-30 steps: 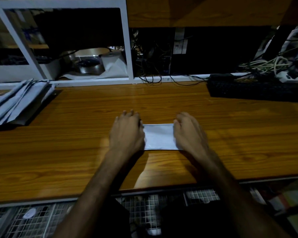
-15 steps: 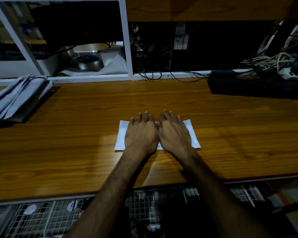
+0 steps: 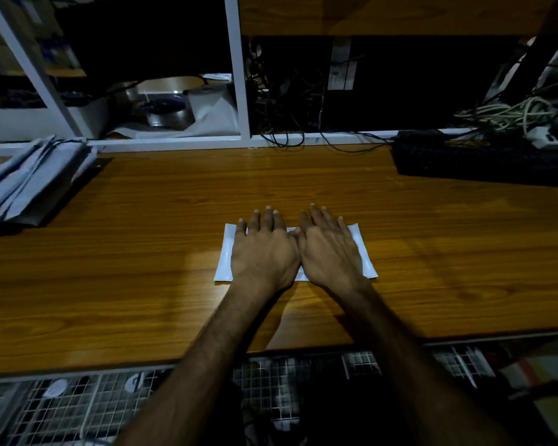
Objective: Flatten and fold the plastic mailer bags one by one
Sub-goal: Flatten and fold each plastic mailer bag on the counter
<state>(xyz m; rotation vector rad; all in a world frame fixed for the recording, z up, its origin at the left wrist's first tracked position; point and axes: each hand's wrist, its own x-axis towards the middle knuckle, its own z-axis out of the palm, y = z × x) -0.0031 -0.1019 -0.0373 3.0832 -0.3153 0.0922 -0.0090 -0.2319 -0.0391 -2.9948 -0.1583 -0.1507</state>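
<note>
A glossy wood-grain table (image 3: pixel 110 284) holds one folded white plastic mailer bag (image 3: pixel 226 255) near its front edge, pressed flat by two hands, left hand (image 3: pixel 264 252) and right hand (image 3: pixel 329 252), fingers straight, with a stack of grey mailers (image 3: pixel 29 185) far left.

Both hands lay flat, side by side, on a folded white mailer (image 3: pixel 225 255) in the middle of the wooden table (image 3: pixel 110 284). The left hand (image 3: pixel 264 252) and right hand (image 3: pixel 331 252) touched at the thumbs, fingers straight (only the mailer's two ends showed). A stack of grey mailers (image 3: pixel 26 185) sat far left, a black keyboard (image 3: pixel 484 162) far right, cables (image 3: pixel 509 114) behind it.
</note>
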